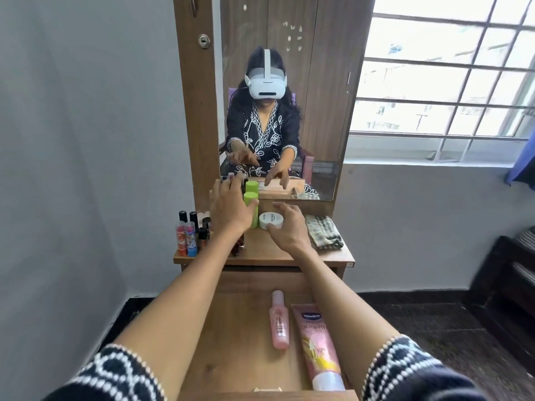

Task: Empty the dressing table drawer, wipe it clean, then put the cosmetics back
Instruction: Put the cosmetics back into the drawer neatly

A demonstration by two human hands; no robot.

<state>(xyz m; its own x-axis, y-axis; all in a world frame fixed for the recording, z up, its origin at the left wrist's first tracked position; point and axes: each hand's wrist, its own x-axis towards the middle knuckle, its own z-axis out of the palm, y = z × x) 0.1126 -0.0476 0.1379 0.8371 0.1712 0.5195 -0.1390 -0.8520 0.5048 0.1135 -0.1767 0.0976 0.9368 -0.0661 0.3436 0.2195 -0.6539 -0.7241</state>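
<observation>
The wooden drawer [234, 351] is pulled out below me and holds a pink bottle [279, 321] and a pink lotion tube [320, 347], both lying flat. On the dressing table top [260, 250] stand a green bottle [251, 208] and a round white jar [270, 220]. My right hand [289, 227] curls around the white jar, thumb at its front. My left hand [228, 208] is spread open next to the green bottle, its thumb touching the bottle, over small cosmetics that it partly hides.
Lipsticks and nail polish bottles [191, 233] crowd the table's left end. A folded patterned cloth [324, 231] lies at its right end. The mirror [283, 105] rises behind. A window is at the right, a dark shelf at the far right.
</observation>
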